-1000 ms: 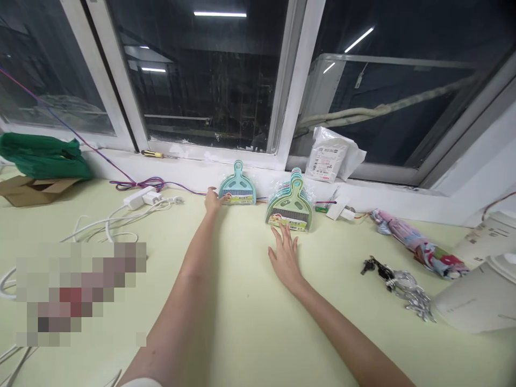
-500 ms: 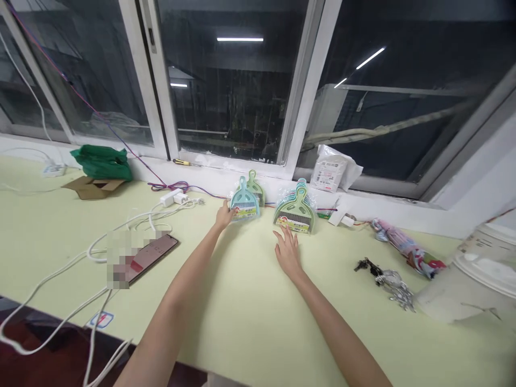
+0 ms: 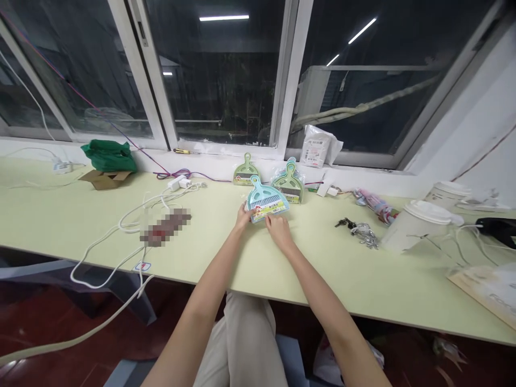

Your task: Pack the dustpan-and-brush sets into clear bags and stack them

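A light blue dustpan with a brush [image 3: 266, 198], in clear wrapping, is held tilted above the table between both hands. My left hand [image 3: 243, 216] grips its lower left edge. My right hand [image 3: 277, 226] is closed on its bottom edge, near the label. Behind it on the left, a green dustpan set [image 3: 246, 171] leans against the wall. A stack of wrapped dustpans [image 3: 291, 185], with a green one in front and blue ones behind, leans at the right, partly hidden by the held one.
Left on the table [image 3: 201, 242] are white cables [image 3: 121, 220], a blurred-out phone [image 3: 165, 227] and a cardboard box [image 3: 105, 180] with a green bag [image 3: 108, 156]. To the right lie keys [image 3: 363, 232], a folded umbrella [image 3: 374, 205] and white lidded buckets [image 3: 415, 226].
The blue dustpan has come away from the wall toward me in my left hand. My right hand has moved from the stack onto it. The view has shifted, showing my legs.
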Action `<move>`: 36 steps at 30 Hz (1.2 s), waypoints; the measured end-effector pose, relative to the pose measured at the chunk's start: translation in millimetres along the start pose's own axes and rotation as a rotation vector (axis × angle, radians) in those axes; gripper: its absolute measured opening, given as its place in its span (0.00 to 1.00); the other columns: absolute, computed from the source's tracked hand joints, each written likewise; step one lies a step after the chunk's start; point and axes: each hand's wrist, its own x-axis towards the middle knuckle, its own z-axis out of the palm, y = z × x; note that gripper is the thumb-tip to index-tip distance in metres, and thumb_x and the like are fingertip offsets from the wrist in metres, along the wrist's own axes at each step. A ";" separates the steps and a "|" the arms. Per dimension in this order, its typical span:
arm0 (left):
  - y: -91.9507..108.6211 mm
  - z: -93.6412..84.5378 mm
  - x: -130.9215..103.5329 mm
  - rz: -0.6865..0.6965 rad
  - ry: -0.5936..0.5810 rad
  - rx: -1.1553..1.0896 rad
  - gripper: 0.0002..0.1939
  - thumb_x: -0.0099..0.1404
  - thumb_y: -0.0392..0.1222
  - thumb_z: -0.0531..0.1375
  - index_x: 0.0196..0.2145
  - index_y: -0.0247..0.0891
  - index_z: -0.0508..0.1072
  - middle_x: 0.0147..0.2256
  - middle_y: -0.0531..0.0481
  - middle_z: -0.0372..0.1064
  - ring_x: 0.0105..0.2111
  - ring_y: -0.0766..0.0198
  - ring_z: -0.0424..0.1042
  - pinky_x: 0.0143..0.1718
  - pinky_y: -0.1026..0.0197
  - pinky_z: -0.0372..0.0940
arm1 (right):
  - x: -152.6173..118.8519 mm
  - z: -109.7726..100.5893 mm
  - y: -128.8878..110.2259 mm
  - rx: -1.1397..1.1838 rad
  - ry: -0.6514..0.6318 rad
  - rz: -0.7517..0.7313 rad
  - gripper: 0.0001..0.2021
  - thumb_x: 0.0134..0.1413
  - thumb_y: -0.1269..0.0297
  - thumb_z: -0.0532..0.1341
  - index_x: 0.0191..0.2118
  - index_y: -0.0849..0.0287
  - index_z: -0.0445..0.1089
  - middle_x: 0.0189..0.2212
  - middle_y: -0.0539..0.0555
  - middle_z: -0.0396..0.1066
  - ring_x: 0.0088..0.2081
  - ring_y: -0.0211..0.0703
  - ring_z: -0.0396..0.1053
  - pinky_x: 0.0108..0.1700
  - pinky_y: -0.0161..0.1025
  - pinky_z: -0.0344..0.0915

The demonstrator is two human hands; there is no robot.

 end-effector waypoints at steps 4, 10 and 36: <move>-3.3 -4.7 -7.9 -0.032 -0.035 -0.010 0.23 0.50 0.38 0.66 0.45 0.33 0.67 0.29 0.49 0.72 0.23 0.65 0.69 0.25 0.64 0.63 | 0.5 12.5 20.5 0.429 -0.014 0.366 0.22 0.58 0.46 0.52 0.23 0.57 0.68 0.20 0.54 0.72 0.24 0.43 0.69 0.32 0.38 0.65; -6.7 2.8 -11.0 -0.011 -0.208 -0.039 0.41 0.46 0.40 0.72 0.54 0.41 0.56 0.37 0.48 0.73 0.32 0.61 0.73 0.38 0.55 0.68 | 13.5 16.6 42.3 0.893 0.218 0.672 0.19 0.34 0.52 0.69 0.29 0.56 0.64 0.23 0.49 0.73 0.24 0.41 0.70 0.23 0.33 0.59; -1.7 -45.8 33.1 -0.088 0.151 -0.079 0.14 0.48 0.41 0.72 0.24 0.30 0.73 0.23 0.45 0.73 0.23 0.65 0.73 0.27 0.64 0.68 | 16.8 -16.4 13.4 1.102 0.028 0.711 0.15 0.33 0.74 0.70 0.33 0.61 0.70 0.19 0.48 0.74 0.23 0.43 0.74 0.29 0.39 0.75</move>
